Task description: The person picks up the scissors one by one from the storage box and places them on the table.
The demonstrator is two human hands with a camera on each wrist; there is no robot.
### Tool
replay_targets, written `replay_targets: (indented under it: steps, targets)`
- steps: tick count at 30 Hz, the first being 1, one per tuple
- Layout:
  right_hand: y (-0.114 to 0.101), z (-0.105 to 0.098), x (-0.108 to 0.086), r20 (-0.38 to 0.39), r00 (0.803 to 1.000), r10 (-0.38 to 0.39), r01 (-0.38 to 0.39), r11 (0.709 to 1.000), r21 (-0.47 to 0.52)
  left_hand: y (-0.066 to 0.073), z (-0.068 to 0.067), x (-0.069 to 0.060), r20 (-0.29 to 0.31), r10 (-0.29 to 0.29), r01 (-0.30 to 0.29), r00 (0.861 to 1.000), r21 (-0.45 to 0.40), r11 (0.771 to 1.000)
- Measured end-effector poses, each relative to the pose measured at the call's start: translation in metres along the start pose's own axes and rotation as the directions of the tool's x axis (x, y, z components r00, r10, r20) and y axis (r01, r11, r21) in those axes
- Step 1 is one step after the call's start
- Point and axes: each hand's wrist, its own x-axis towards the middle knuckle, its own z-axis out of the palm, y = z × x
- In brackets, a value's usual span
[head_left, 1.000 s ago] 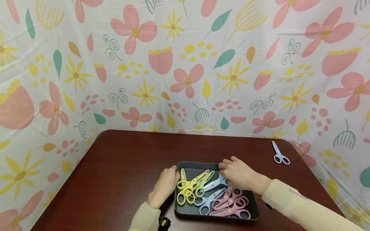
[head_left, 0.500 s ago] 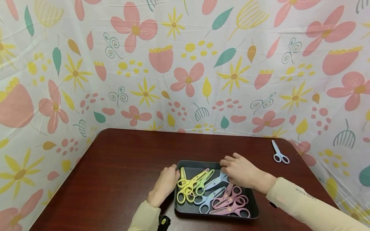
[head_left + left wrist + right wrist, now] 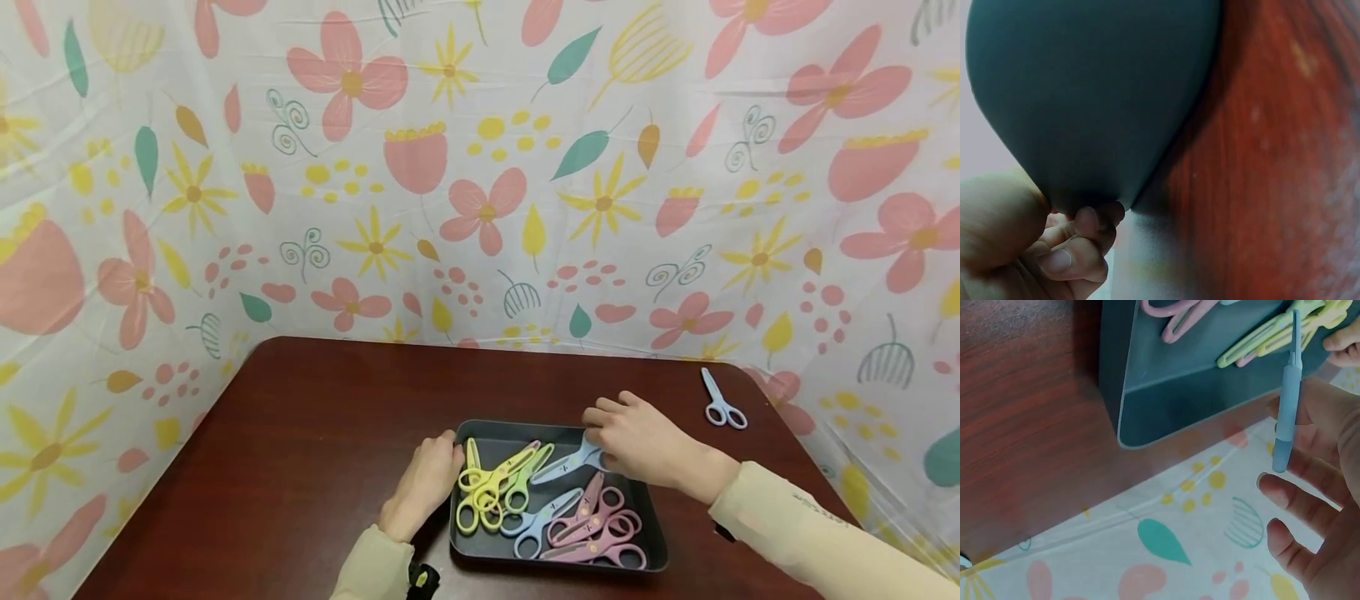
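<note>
A dark grey tray [image 3: 491, 546] with a low rim stands near the table's front. My left hand [image 3: 426, 479] grips its far left corner; the left wrist view shows curled fingers [image 3: 1082, 240] at the tray wall [image 3: 1097, 87]. Over the tray's far right part, my right hand [image 3: 637, 440] pinches light blue scissors [image 3: 562, 468] by the handles, blades pointing left. Edge-on in the right wrist view, these scissors [image 3: 1289, 403] are raised before the fingers. Inside the tray lie yellow scissors [image 3: 489, 492], green scissors [image 3: 517, 498], another blue pair [image 3: 536, 525] and several pink scissors [image 3: 600, 546].
Another pair of light blue scissors [image 3: 722, 408] lies on the dark red-brown table [image 3: 337, 408] near its far right corner. A floral cloth [image 3: 480, 208] hangs behind the table and along its sides.
My right hand has shifted right and slightly away, drawing the blue scissors off beside the green pair. The left hand keeps its place on the tray.
</note>
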Motion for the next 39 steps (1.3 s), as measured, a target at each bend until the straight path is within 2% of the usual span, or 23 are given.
replay_targets:
  steps: [6,11,15,19,28,31,34,39]
  targets:
    - [0.01,-0.005,-0.01,-0.047,0.998,0.049,-0.049,0.999,0.017,0.0,0.0,0.0,0.004,0.0,0.0,1.0,-0.013,1.0]
    - [0.02,-0.013,-0.021,-0.081,0.988,0.134,-0.132,0.991,0.04,0.001,0.0,-0.001,0.0,0.002,-0.002,1.0,-0.016,1.0]
    - [0.031,-0.022,-0.032,-0.134,0.966,0.219,-0.213,0.975,0.057,0.0,0.001,-0.001,0.0,0.01,-0.01,1.0,-0.01,1.0]
    - [0.041,-0.031,-0.043,-0.181,0.934,0.308,-0.301,0.951,0.067,0.0,0.002,-0.001,-0.003,0.017,-0.017,1.0,-0.001,1.0]
    - [0.054,-0.034,-0.067,-0.222,0.836,0.502,-0.487,0.865,0.124,-0.001,0.002,-0.001,-0.023,0.017,-0.016,1.0,0.016,1.0]
    - [0.057,-0.033,-0.074,-0.201,0.793,0.574,-0.554,0.819,0.151,-0.001,0.002,-0.001,-0.019,0.011,-0.01,1.0,0.013,1.0]
    - [0.061,-0.032,-0.083,-0.166,0.737,0.655,-0.633,0.756,0.17,-0.001,0.001,-0.001,-0.017,0.009,-0.009,1.0,0.009,1.0]
    - [0.072,-0.026,-0.097,-0.121,0.625,0.771,-0.739,0.634,0.228,-0.001,0.001,0.0,-0.017,0.002,-0.002,1.0,0.008,1.0]
